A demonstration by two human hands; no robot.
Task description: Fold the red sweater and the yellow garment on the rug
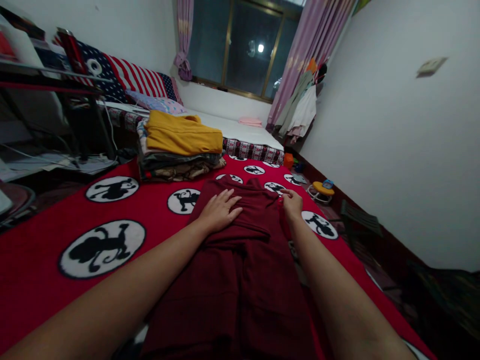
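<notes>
A dark maroon garment [255, 280] lies spread on the red blanket [157, 205], with its far part folded over in layers. What kind of garment it is, I cannot tell. My left hand [220, 210] rests flat on the folded part, fingers spread. At the garment's far right edge is my right hand [292, 202], its thumb and forefinger pinching the cloth. Beyond my left hand stands a stack of folded clothes [176, 165] topped by a mustard-yellow garment [183, 132].
Behind the blanket is a white-topped bed [225, 122] with a pink folded cloth [250, 121]. A cluttered desk [48, 82] stands at left. To the right are a yellow-topped stool [322, 188], a dark folding stool [360, 218] and hanging clothes [302, 110].
</notes>
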